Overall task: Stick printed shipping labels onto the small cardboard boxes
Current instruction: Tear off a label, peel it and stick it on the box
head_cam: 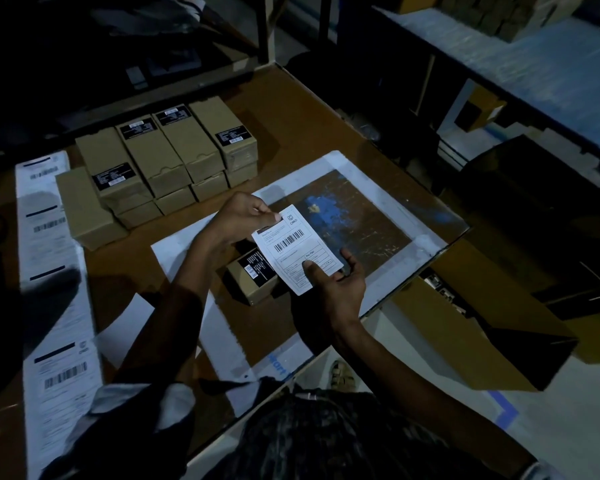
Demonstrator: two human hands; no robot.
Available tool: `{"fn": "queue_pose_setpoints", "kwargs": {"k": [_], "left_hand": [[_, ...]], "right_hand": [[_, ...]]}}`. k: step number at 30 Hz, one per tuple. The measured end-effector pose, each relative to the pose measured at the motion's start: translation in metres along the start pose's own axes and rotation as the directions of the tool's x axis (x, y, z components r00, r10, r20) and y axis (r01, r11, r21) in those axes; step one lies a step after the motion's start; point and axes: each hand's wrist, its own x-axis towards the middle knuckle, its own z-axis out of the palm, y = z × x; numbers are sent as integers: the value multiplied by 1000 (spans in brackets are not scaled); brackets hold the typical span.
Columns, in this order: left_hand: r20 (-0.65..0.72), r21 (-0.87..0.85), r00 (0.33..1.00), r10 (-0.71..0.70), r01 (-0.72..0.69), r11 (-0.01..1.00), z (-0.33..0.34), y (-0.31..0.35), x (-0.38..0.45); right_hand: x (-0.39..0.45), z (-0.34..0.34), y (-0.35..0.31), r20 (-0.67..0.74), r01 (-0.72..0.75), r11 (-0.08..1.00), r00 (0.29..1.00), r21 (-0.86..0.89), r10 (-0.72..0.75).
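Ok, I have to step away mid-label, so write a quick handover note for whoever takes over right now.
Left hand pinches the top corner of the shipping label; right hand holds its lower edge, thumb on the face. The label hangs above the small cardboard box on the table, not yet stuck.
Stacked boxes wait behind, showing only black product stickers, no shipping labels.
Label strip lies along the left.
Left to do: stick this label down, then label the stack.

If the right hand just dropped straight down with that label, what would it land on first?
Probably the small cardboard box lying under the shipping label that the right hand holds; depth is hard to judge, so it might meet the mat beside it.
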Motion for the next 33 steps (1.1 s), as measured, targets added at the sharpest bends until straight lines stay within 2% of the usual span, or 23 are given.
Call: {"fn": "queue_pose_setpoints", "kwargs": {"k": [9,33], "left_hand": [[31,20,998,-46,45,999,-1,5,5],[11,75,1000,-21,21,997,6,-1,12]], "right_hand": [[2,0,0,4,-13,1000,1000,-11,13],[3,-2,4,-1,33,999,999,16,-33]]}}
